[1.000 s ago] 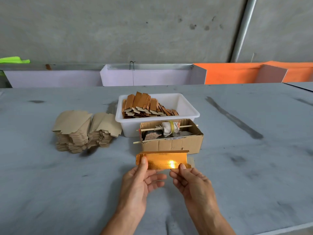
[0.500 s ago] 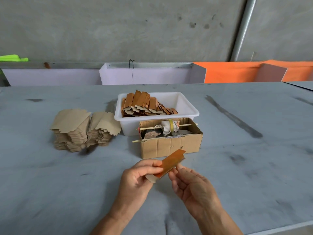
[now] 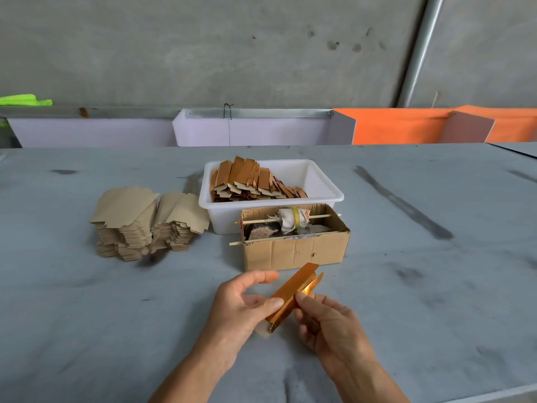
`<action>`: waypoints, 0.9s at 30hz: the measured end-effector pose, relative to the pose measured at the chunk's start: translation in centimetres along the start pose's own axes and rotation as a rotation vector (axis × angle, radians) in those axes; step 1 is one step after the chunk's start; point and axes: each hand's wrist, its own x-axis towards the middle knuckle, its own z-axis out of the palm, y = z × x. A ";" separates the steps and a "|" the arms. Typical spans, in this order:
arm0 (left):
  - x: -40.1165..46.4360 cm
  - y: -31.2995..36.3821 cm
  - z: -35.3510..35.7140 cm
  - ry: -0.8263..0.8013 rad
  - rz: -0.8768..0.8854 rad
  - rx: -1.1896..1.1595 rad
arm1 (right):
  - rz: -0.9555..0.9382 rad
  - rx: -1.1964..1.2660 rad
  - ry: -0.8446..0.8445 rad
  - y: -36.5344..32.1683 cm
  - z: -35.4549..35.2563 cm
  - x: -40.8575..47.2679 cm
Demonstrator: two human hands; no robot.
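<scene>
A shiny copper-gold card piece, folded along its length, is held slanted above the grey table, its far end pointing up and right. My left hand pinches its lower left part between thumb and fingers. My right hand pinches its right side with thumb and fingertips. A white plastic tub behind holds several folded copper-gold pieces leaning in a row. A stack of flat brown card blanks lies to the left of the tub.
A small open cardboard box stands just beyond my hands, with a thin stick and a cloth roll across its top. Lilac and orange panels line the table's far edge below a concrete wall. The table's near edge shows at bottom right.
The piece, held flat and wide in front of the box a second ago, has been folded lengthwise and turned slanted. Both hands have drawn closer together around it.
</scene>
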 end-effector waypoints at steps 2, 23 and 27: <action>0.2 0.0 0.1 0.001 -0.037 -0.012 | -0.028 -0.059 0.006 0.0 0.1 0.0; 1.4 0.6 0.1 -0.007 -0.150 0.001 | -0.209 -0.124 -0.072 0.1 0.2 0.2; 1.6 0.3 1.0 0.151 -0.250 -0.373 | -0.190 0.022 0.069 -0.4 0.5 0.7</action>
